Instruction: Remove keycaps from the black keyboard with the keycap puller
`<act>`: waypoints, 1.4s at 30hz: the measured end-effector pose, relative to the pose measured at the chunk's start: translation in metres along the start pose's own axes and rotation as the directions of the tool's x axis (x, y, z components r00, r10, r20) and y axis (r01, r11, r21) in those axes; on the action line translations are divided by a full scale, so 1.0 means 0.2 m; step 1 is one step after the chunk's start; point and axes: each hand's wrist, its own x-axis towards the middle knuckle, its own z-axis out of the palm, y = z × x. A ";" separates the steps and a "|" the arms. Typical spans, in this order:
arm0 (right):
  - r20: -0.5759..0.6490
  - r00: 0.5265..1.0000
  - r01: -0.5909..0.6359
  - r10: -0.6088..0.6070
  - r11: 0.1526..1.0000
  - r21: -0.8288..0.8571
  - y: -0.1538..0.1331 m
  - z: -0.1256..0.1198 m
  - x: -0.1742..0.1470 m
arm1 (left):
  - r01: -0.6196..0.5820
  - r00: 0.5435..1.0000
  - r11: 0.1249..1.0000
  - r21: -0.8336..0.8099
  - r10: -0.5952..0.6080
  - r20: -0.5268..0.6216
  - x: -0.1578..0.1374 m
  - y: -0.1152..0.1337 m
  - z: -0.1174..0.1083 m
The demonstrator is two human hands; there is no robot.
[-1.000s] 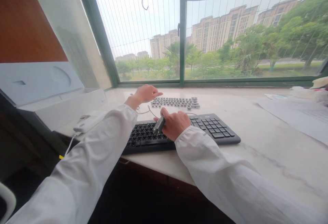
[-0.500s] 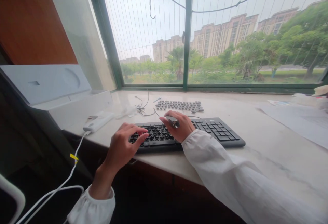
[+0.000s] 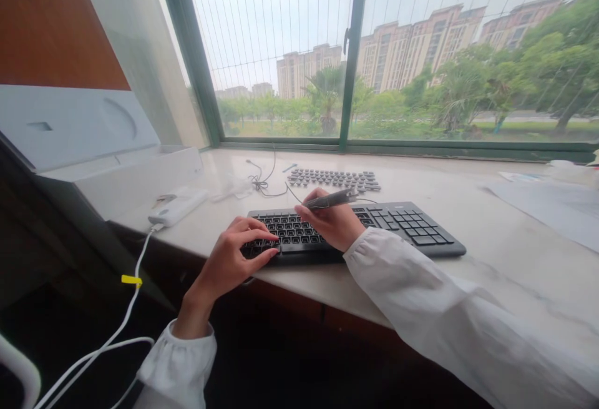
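Note:
A black keyboard (image 3: 299, 248) lies on the pale worktop, with the keycaps off much of its main block and the number pad's keys in place. My left hand (image 3: 229, 256) rests at the keyboard's left end, its thumb and fingers apart near the bare key sockets. Over the middle of the keyboard, my right hand (image 3: 334, 221) grips a dark stick-shaped tool (image 3: 330, 200), whose far end points up and to the right. The tool's lower end is hidden by the fingers. Behind the keyboard, loose keycaps (image 3: 334, 179) sit in rows.
A thin dark cable (image 3: 262, 184) lies coiled behind the keyboard. To the left are a white power strip (image 3: 178, 206) with a white cord and an open white box (image 3: 131, 172). Papers (image 3: 538, 206) spread at the right. A window (image 3: 281, 97) stands behind the worktop.
The tool in my right hand has swung so its far end points right instead of toward me. My left fingers have shifted slightly along the keyboard. The view has tilted down a little.

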 end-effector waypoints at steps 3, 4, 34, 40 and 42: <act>0.094 0.996 -0.003 -0.006 0.996 0.089 -0.02 0.01 -0.01 | -0.006 1.000 1.000 0.003 0.006 -0.002 0.00 -0.01 0.01; 0.116 0.993 -0.009 -0.004 0.994 0.110 -0.02 0.01 -0.01 | -0.008 1.000 1.000 -0.003 0.008 0.002 0.00 -0.01 0.01; 0.234 0.971 -0.046 0.053 0.998 -0.036 -0.20 0.11 -0.05 | 0.020 0.999 0.988 -0.156 -0.014 0.039 -0.01 0.00 0.01; 0.248 0.968 -0.040 0.048 0.998 -0.039 -0.19 0.14 -0.01 | 0.018 0.999 0.992 -0.128 -0.012 0.048 -0.01 -0.01 0.01; 0.242 0.970 0.000 0.019 0.997 -0.076 -0.19 0.15 0.00 | 0.014 0.999 0.991 -0.131 -0.008 0.046 -0.01 -0.01 0.01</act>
